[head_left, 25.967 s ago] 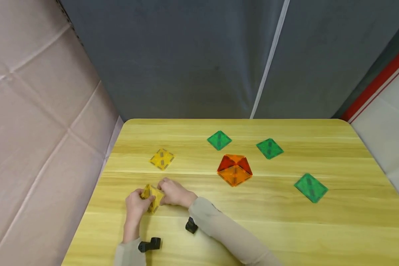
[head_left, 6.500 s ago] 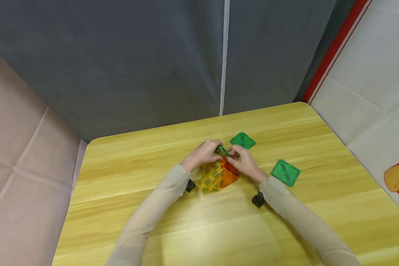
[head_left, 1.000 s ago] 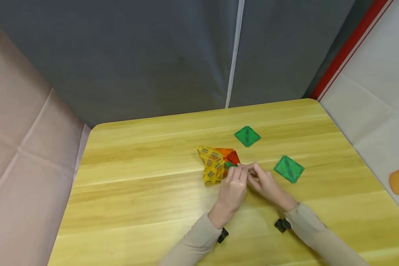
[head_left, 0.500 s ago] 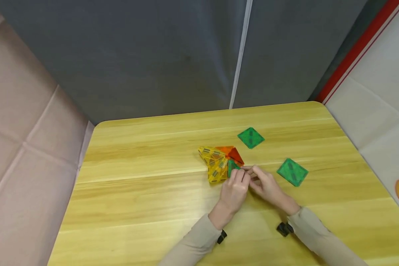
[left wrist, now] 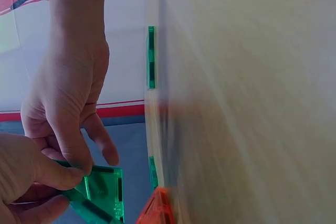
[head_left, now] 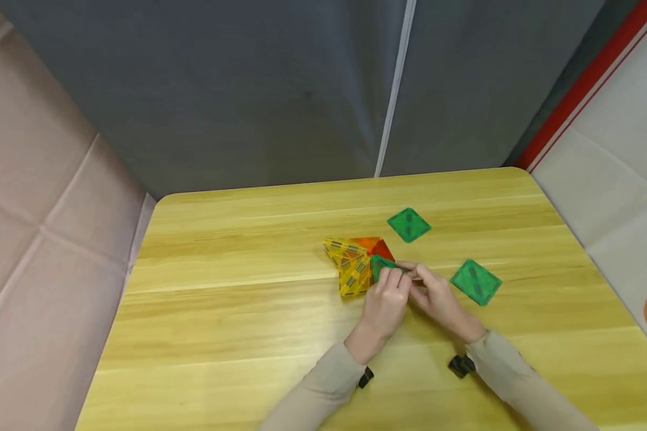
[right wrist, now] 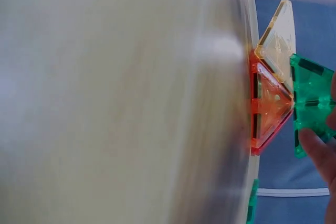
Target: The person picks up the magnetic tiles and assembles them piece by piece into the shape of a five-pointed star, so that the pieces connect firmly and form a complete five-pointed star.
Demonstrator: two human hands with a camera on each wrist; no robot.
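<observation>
Both hands meet over a folded pair of green magnetic tiles, translucent triangles with dark edge magnets. My left hand pinches their near edge; my right hand pinches them from the right, its fingertips partly hidden. In the right wrist view the green tiles are raised at the peak of a low pyramid of orange-red magnetic tiles. Yellow magnetic tiles lean on the pyramid's left side and jut outward. Red tiles show at its back right.
Two flat green diamonds of magnetic tiles lie on the wooden table: one at the back, one to the right of the hands. A grey curtain hangs behind the table, with pale panels at both sides.
Since the oldest frame, the yellow tiles have joined the orange-red pyramid and one green pair has been picked up. Over the last second, the hands turn the green pair slightly, exposing more of it.
</observation>
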